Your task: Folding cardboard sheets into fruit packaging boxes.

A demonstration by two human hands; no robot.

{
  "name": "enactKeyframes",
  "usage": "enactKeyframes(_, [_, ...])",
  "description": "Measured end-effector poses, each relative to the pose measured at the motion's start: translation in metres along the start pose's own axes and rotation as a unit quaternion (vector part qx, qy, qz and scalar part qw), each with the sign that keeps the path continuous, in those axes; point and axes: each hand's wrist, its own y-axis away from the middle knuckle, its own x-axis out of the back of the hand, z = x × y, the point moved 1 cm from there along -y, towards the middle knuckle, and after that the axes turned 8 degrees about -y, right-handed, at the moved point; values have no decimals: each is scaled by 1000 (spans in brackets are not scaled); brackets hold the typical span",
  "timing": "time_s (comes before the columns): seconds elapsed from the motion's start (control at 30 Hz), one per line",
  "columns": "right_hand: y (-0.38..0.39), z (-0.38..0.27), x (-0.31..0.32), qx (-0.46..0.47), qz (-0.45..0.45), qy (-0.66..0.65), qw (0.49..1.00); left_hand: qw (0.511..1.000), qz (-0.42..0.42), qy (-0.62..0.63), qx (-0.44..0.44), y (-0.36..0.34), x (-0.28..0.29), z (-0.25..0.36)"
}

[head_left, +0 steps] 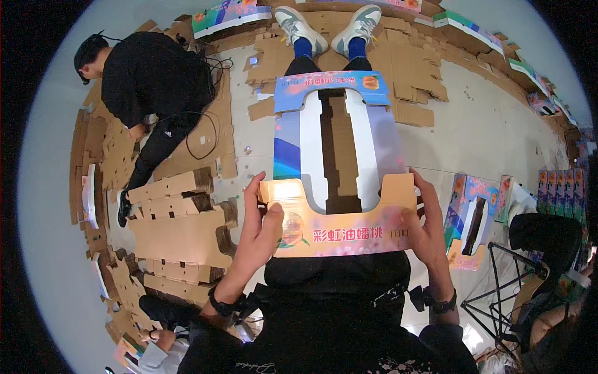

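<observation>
A colourful printed cardboard fruit box rests over my lap, its near panel orange-yellow with a peach picture and its far panel blue. Through the wide cut-out in its top show white inner flaps and a brown strip of cardboard between them. My left hand grips the near left corner, thumb on the front panel and fingers along the side. At the near right corner my right hand holds it the same way. The fingertips are partly hidden behind the box.
Stacked flat brown cardboard lies to my left, and a person in black bends over more cardboard beyond it. A similar printed box stands on the floor at right, beside a black folding chair. Several printed boxes line the right wall.
</observation>
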Motion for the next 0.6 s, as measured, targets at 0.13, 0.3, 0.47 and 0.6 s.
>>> enactKeyframes(0.13, [-4, 1, -12, 12, 48, -62, 997, 991, 67, -106, -49, -8, 1, -9])
enactKeyframes(0.3, [-14, 14, -11, -11, 78, -87, 993, 988, 51, -133, -53, -19, 2, -19])
enactKeyframes(0.47, [-24, 32, -15, -12, 68, -124, 990, 999, 29, 18, -12, -26, -1, -29])
enactKeyframes(0.6, [-32, 48, -26, -83, 77, -230, 967, 996, 22, 84, 29, -39, -2, -42])
